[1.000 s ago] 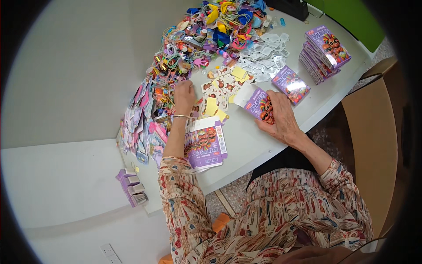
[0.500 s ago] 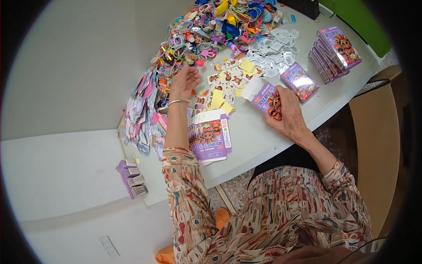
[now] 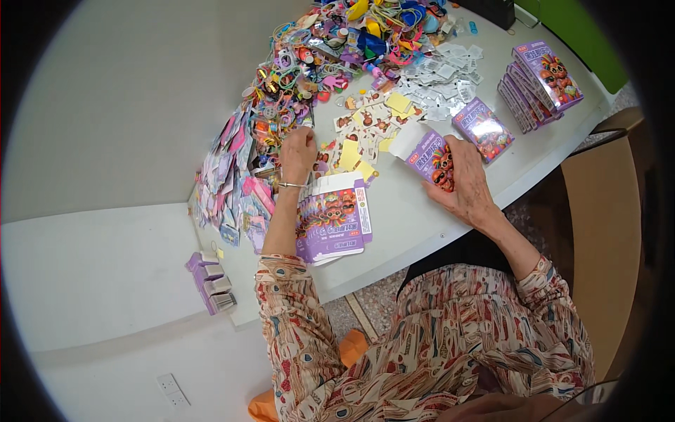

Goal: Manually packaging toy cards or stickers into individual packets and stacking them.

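My right hand [image 3: 470, 184] is wrapped round a small purple carton [image 3: 430, 158], whose pale end flap stands open at its upper left. Fingers curled in, my left hand [image 3: 299, 151] hovers at the near edge of the heap of small toys and trinkets [image 3: 278, 105]; whatever it may hold is hidden. Below that hand lies an overlapping stack of flattened purple cartons [image 3: 334, 225], close to the left wrist. Beyond them are scattered picture cards [image 3: 365, 125] and yellow paper slips [image 3: 349, 155]. A closed purple box [image 3: 484, 130] lies just right of the held carton.
Purple boxes [image 3: 541, 81] stand in a leaning row at the right. Small white packets [image 3: 439, 77] lie at the back, shiny pink and blue packets [image 3: 225, 169] at the left. A purple holder [image 3: 209, 281] sits by the wall; a brown chair [image 3: 605, 239] is at the right.
My left hand has drawn back toward me from beside a red ball in the trinket heap, its fingers now more curled. My right hand still holds the carton in nearly the same place.
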The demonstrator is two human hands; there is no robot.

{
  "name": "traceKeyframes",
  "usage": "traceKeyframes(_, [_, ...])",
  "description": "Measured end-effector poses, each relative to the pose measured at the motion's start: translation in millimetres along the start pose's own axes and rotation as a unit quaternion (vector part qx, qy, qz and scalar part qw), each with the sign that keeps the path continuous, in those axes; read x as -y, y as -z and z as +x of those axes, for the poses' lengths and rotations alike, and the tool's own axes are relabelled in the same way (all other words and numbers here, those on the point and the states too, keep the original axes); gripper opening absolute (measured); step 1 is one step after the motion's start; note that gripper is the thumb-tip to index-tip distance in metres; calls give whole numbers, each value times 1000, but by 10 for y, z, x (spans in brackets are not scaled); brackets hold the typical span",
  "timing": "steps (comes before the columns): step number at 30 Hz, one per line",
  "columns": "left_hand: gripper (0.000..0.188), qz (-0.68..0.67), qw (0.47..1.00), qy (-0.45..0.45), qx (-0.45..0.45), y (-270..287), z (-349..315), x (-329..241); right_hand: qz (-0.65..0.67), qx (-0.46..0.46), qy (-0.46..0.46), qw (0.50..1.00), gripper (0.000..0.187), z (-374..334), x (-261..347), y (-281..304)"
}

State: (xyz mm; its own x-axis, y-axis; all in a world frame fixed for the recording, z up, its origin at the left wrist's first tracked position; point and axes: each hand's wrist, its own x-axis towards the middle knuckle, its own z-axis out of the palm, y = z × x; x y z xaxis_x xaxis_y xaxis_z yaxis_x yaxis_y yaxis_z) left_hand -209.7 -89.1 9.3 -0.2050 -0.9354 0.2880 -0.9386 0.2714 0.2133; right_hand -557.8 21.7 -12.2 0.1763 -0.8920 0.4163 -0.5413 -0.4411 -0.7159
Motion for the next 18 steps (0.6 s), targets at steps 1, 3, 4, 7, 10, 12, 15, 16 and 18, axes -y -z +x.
traceKeyframes(1, [9, -29, 999, 25, -11, -2, 35, -28, 2, 4, -3, 1000, 78, 5, -7, -6])
traceKeyframes(3, [10, -46, 998, -7, -48, 48, 286, -204, -6, -1, -5, 1000, 77, 3, -31, -3])
traceKeyframes(4, [11, -60, 994, -34, -84, 59, 400, -279, -9, -2, -5, 1000, 77, -15, -33, -4])
traceKeyframes(7, [10, -72, 996, -19, -54, -99, 742, -396, -24, -13, -1, 1000, 76, -37, -40, 11])
traceKeyframes(10, [10, 46, 985, -75, -149, -381, 831, -187, 11, 4, -4, 1000, 75, 8, 43, 12])
traceKeyframes(12, [10, 93, 985, -34, -144, -516, 852, -175, 11, 3, -8, 1000, 75, 25, 40, 2])
traceKeyframes(15, [11, 142, 984, -1, -111, -492, 812, -219, 7, -21, 4, 1000, 74, 19, 18, -13])
traceKeyframes(16, [15, 80, 994, 3, -74, -376, 771, -211, 7, -19, 6, 1000, 74, 30, 33, -20])
traceKeyframes(18, [21, -105, 986, 123, 42, -136, 695, -243, 9, -17, 6, 1000, 74, 51, 69, -39])
